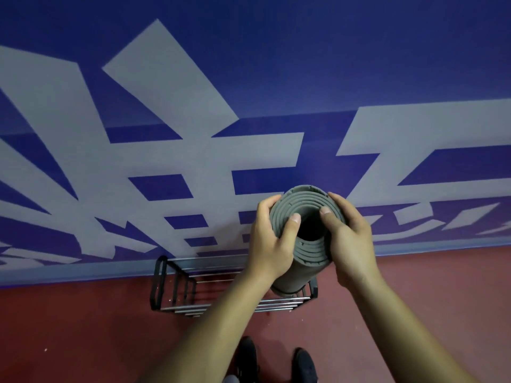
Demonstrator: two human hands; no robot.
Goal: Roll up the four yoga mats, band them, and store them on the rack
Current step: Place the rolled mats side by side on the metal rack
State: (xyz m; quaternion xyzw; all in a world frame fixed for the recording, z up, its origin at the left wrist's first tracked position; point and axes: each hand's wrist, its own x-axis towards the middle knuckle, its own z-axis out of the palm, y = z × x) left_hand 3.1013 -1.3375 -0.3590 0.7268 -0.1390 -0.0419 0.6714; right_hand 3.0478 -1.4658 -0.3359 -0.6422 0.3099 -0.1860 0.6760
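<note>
A rolled grey yoga mat (304, 194) stood upright, its lower end at the right end of the wire rack (166, 280). The left hand (269, 239) and right hand (348, 239) gripped its top, thumbs hooked inside. No other mats showed; most of the job seemingly remained.

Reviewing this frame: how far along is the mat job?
Done: one grey mat is rolled up. In hand: the left hand and right hand grip its top end, standing it upright at the right end of the rack; I cannot tell if it is banded. Left: no other mats show in the rack, so three probably remain.
</note>
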